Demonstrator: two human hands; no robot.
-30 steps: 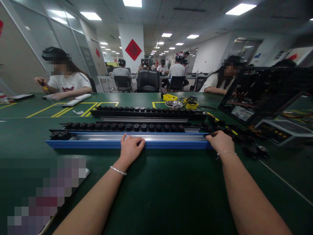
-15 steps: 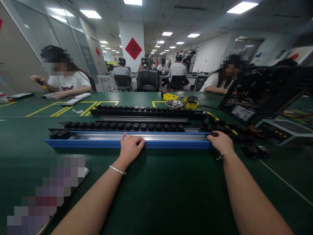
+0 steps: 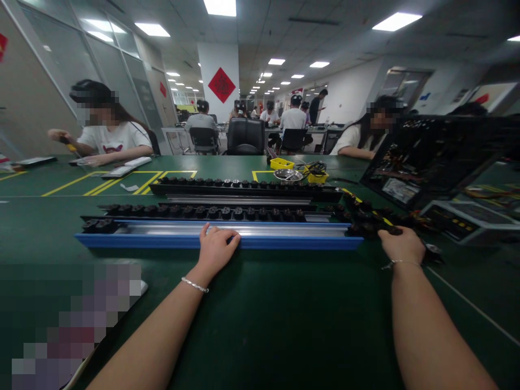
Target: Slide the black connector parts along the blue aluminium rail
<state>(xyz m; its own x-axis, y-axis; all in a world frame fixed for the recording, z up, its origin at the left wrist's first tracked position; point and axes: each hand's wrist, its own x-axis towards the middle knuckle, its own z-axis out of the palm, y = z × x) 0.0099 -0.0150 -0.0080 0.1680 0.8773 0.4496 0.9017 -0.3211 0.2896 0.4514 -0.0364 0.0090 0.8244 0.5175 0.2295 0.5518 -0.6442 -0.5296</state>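
Observation:
A long blue rail with a bright metal channel lies across the green table. My left hand rests on the rail's middle, its fingers over the channel and front wall. Several black round parts sit at the rail's left end. Beyond the right end, my right hand has its fingers closed at a dark part, beside a pile of black parts. Just behind the blue rail is a black rail with a row of black round parts.
Farther back lies another black rail. A metal dish and yellow trays stand behind it. At the right are an open computer case and a metal box. People sit at the far side.
My right hand has moved right, off the blue rail's right end, to the pile of black parts. My left hand has stayed on the rail.

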